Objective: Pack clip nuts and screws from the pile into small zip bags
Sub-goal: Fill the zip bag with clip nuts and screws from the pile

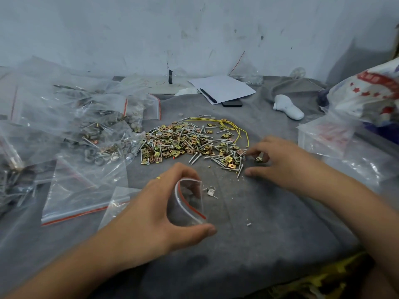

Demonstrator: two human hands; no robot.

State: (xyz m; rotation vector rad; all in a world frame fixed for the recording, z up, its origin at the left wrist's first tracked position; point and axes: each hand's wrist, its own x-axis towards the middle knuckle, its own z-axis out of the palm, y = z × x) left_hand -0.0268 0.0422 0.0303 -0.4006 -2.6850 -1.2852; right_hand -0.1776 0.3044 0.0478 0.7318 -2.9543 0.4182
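Left hand [159, 212] curled around small open zip bag [190, 203], fingers clamped on its mouth above grey worktop [269, 234]; right hand [278, 160] at pile [190, 143] edge, fingers pinching 1 clip nut [258, 159]; filled bags [86, 126] lying left

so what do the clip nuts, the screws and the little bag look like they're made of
Clip nuts: folded sheet metal, by the look, with a yellowish, iridescent plated sheen.
Screws: silvery metal, bright and probably plated.
Small zip bag held in the left hand: thin clear plastic film, see-through and glossy, with a red strip at the mouth.
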